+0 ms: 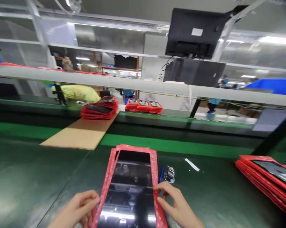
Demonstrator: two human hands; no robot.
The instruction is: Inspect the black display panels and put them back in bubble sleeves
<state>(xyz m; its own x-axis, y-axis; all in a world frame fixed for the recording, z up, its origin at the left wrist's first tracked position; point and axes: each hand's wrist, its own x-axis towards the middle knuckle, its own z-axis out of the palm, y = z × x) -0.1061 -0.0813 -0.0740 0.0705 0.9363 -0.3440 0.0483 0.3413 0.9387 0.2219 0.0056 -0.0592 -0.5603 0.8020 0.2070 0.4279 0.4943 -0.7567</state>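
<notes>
A flat glossy black panel (pixel 133 177) lies in front of me, framed by red bubble wrap (pixel 154 161); a second red edge shows under it at the left. My left hand (pixel 80 207) is closed at the left edge of the wrap, thumb against it and fingers curled. At the opposite edge, my right hand (pixel 175 202) has its forefinger and thumb on the red border. Just beyond that hand lie a blue pen (pixel 161 174) and a small shiny metal piece (pixel 170 174). The panel's near end runs out of view.
Red-wrapped panels (pixel 269 177) are stacked at the right. Another red stack (pixel 100 109) sits on a cardboard sheet (pixel 78 133), with more red packs (pixel 143 106) beyond. A white strip (pixel 191 164) lies on the dark green bench (pixel 211 193). A monitor (pixel 195 33) hangs above.
</notes>
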